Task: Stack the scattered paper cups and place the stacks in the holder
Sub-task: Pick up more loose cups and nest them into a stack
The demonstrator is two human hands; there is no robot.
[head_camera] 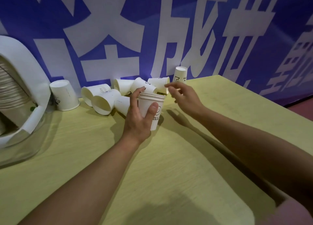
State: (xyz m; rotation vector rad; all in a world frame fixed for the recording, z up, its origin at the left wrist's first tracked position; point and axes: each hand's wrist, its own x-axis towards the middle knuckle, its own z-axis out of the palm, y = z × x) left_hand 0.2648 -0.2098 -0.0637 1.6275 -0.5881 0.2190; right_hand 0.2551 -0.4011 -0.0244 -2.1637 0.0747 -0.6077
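Meanwhile, left hand (pixel 138 118) grips stack (pixel 153 106) (upright).

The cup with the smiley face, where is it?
The smiley cup stack is mid-table in the head view, held upright in the left hand, just in front of the tipped-over cups by the blue wall.

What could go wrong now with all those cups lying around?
The right hand reaches among tipped cups crowded by the wall; a nudge might roll them along the table. The left hand holds the stack by its side only, so pushing another cup in hard might make it slip. The upside-down cup stands near the table's far edge and might get knocked off.
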